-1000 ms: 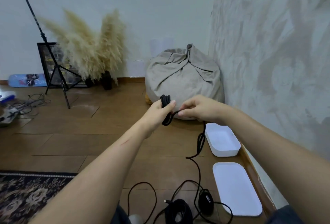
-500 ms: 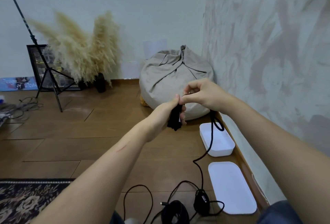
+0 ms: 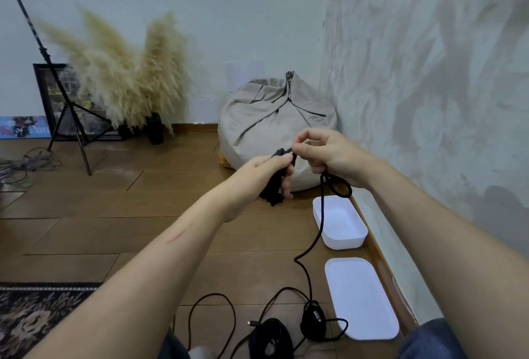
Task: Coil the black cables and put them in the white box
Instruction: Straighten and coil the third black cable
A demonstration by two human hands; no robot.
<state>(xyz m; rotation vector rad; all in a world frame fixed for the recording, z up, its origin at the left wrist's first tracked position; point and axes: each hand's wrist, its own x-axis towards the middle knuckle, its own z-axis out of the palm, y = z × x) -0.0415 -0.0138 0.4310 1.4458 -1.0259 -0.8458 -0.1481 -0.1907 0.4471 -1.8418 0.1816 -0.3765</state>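
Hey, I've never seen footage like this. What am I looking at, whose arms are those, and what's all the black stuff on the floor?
There is no machine here. A person wears a camera on the head, so you look forward and down along their own two bare arms. The left hand grips a bunch of black cable loops. The right hand pinches the loose strand, which trails down to the wooden floor. Near the person lie a black coil and a smaller dark bundle. By the wall sit an open white box and its flat white lid.
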